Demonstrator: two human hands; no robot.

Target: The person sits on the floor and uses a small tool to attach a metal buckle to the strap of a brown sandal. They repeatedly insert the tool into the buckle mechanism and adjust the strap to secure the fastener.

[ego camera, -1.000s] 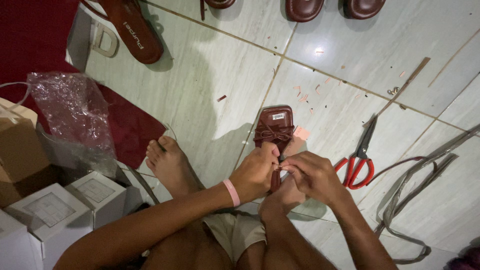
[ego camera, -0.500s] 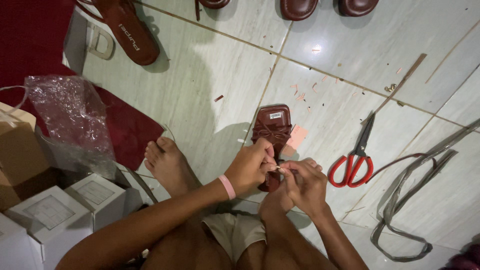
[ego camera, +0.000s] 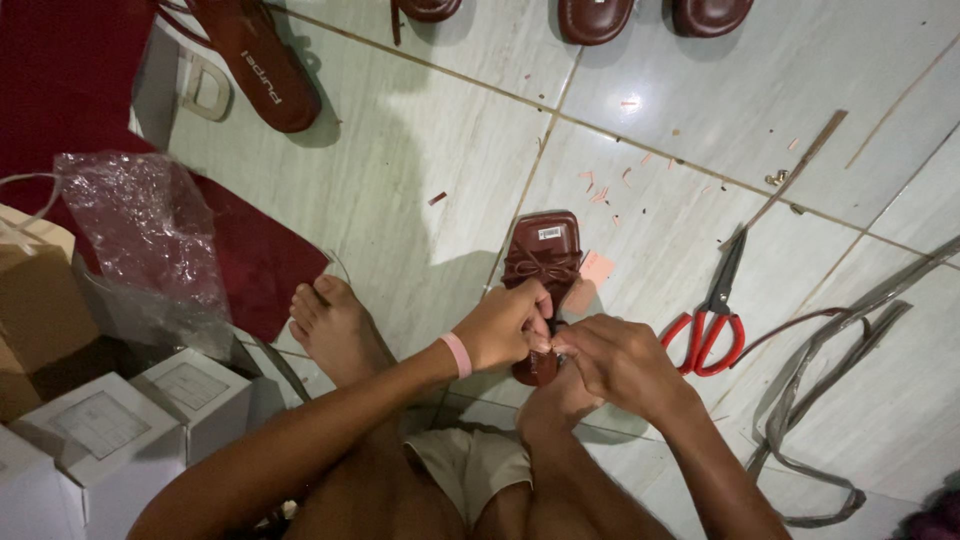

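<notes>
pale glossy tiled floor [ego camera: 400, 190] with thin grout lines, strewn with tiny pink and brown scraps. small dark brown sandal with a bow [ego camera: 541, 262] lying flat near the middle. red-handled scissors [ego camera: 712, 325] just right of it. long grey strap [ego camera: 830, 380] looping farther right. larger brown sandal [ego camera: 255, 65] upper left, beside a dark red mat [ego camera: 70, 90]. crumpled clear plastic bag [ego camera: 150, 240] and white cardboard boxes [ego camera: 150, 410] at left.

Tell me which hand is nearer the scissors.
Right. The right hand is just left of the scissors, apart from them; the left hand is farther left, on the sandal.
</notes>
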